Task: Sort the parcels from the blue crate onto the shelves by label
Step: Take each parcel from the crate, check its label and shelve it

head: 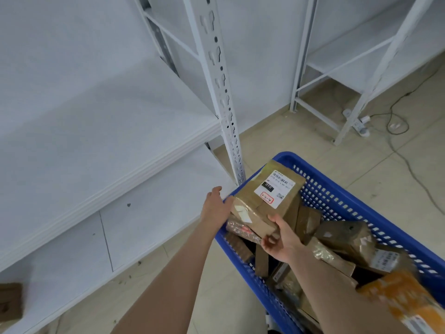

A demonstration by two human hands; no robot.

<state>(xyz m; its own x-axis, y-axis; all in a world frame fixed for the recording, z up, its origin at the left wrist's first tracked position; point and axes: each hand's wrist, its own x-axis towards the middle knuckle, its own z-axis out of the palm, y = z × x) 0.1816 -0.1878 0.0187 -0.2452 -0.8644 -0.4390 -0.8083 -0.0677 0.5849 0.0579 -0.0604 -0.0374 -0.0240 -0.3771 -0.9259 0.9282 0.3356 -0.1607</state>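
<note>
A brown cardboard parcel [265, 201] with a white label, a barcode and a red handwritten mark is held tilted above the near-left corner of the blue crate [342, 198]. My right hand [281, 239] grips its near lower edge. My left hand [216, 208] presses flat against its left end, fingers spread. Several more taped brown parcels [342, 237] lie in the crate. White shelves [96, 131] stand to the left, two levels in view.
A white perforated shelf post [226, 102] rises just behind the crate. A second white rack [361, 68] stands at the back right. A power strip and cables [361, 124] lie on the tiled floor. Another brown parcel [9, 304] sits at the bottom left.
</note>
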